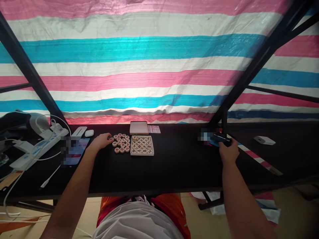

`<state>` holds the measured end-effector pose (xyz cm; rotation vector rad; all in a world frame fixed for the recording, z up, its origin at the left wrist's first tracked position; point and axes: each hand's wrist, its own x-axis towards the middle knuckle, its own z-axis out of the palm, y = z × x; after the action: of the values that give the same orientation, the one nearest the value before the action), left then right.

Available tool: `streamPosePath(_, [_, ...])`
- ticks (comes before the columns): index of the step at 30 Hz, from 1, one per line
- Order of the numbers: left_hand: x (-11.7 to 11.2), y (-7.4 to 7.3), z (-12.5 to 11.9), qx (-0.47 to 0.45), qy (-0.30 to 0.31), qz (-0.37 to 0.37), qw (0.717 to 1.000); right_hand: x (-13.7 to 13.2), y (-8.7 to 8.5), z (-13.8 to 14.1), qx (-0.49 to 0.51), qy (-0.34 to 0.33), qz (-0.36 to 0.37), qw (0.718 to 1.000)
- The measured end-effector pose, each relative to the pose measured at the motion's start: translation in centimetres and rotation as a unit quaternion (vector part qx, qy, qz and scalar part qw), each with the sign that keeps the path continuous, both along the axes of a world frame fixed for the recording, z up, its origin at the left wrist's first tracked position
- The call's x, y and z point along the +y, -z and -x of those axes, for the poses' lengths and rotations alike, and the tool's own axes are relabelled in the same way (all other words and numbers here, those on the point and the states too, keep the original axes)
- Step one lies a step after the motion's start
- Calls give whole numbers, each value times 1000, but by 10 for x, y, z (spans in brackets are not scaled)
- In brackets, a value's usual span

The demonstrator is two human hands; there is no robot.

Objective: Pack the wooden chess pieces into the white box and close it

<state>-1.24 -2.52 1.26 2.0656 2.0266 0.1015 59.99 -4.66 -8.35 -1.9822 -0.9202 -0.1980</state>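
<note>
On the black table [174, 162] lies a loose cluster of round wooden chess pieces [121, 143] with red markings. Beside it on the right sits a shallow square tray [142, 145] filled with several more pieces in rows. My left hand [101, 141] rests at the left edge of the loose cluster, fingers curled, fingertips touching the nearest piece. Far to the right, my right hand [228, 150] is closed around a dark flat object [220, 138], possibly a phone, near the table's black post.
A pinkish box lid [139, 127] lies behind the tray. A phone [74, 151], white earbud case [89, 133], power strips [41, 146] and cables crowd the left side. A white box [264, 140] sits far right. Black frame posts [224, 122] rise before a striped tarp.
</note>
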Motion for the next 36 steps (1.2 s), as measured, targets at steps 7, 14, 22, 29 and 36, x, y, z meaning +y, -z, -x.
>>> streamPosePath(7, [-3, -6, 3, 19, -6, -4, 1000, -8, -14, 14, 63, 34, -37, 997])
streamPosePath(14, [-27, -23, -38, -121, 127, -141, 974, -3, -53, 109, -97, -191, -97, 972])
streamPosePath(22, [-36, 2, -88, -117, 272, -136, 945, 42, -54, 263, 54, -530, 163, 830])
streamPosePath(29, [-17, 31, -93, -38, 271, -198, 941, 33, -32, 276, -12, -538, 126, 834])
streamPosePath(36, [-23, 21, -89, -30, 263, -216, 940, 36, -33, 273, 10, -545, 116, 830])
